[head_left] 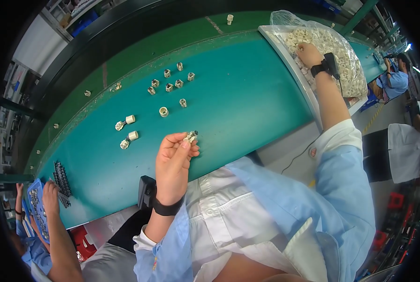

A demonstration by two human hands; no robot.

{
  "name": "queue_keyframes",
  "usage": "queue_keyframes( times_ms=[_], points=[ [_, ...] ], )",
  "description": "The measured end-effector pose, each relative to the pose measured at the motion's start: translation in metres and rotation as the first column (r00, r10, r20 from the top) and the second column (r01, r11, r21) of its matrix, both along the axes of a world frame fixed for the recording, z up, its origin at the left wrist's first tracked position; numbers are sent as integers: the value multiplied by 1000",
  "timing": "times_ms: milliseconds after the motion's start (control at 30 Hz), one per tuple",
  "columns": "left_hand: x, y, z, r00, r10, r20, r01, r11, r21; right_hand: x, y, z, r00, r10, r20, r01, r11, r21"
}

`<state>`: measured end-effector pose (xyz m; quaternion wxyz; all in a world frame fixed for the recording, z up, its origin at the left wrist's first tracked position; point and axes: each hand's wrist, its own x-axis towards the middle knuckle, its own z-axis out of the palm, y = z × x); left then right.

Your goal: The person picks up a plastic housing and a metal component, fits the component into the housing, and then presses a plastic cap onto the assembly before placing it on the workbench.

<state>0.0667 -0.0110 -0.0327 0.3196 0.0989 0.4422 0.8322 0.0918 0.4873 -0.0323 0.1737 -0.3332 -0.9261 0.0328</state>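
My left hand point(173, 162) is raised over the front edge of the green work surface. Between its thumb and fingers it pinches a small cream plastic part with a dark metal piece point(191, 136). Out to the right, my right hand point(309, 55) is down among a heap of loose cream plastic parts point(346, 61). Its fingers are curled together, and whatever lies in them is hidden. The heap sits in a clear plastic bag point(289, 19) on a pale tray point(285, 54).
Small cream-and-dark assemblies point(169, 87) stand in a group beyond my left hand. A cream cap point(163, 112) is nearer, with two capped pieces point(129, 140) to the left. Dark parts point(62, 178) lie far left, beside a co-worker's hand point(50, 199) and a blue tray point(34, 192).
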Motion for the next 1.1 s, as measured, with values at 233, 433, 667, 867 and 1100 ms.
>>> queue_keyframes(
  times_ms=[233, 433, 667, 867, 1100],
  points=[
    [3, -4, -1, 1000, 16, -3, -16, 1000, -4, -6, -1, -2, 999, -51, -5, 51, 999, -4],
    [4, 5, 1, 1000, -14, -14, 14, 1000, -1, 15, -24, 25, 957, -30, -290, 16, 999, -48],
    [0, -1, -7, 1000, 21, 6, -21, 1000, -11, 9, -226, 82, 919, -169, 355, -37, -936, -351],
    [-5, -10, -10, 995, 100, 0, -100, 994, -34, -53, -307, 49, 563, -130, 816, -174, -984, -37],
    [-8, -15, -15, 972, 234, -10, -234, 972, -27, -58, -326, 44, 600, -170, 782, -113, -985, -127]
  ],
)
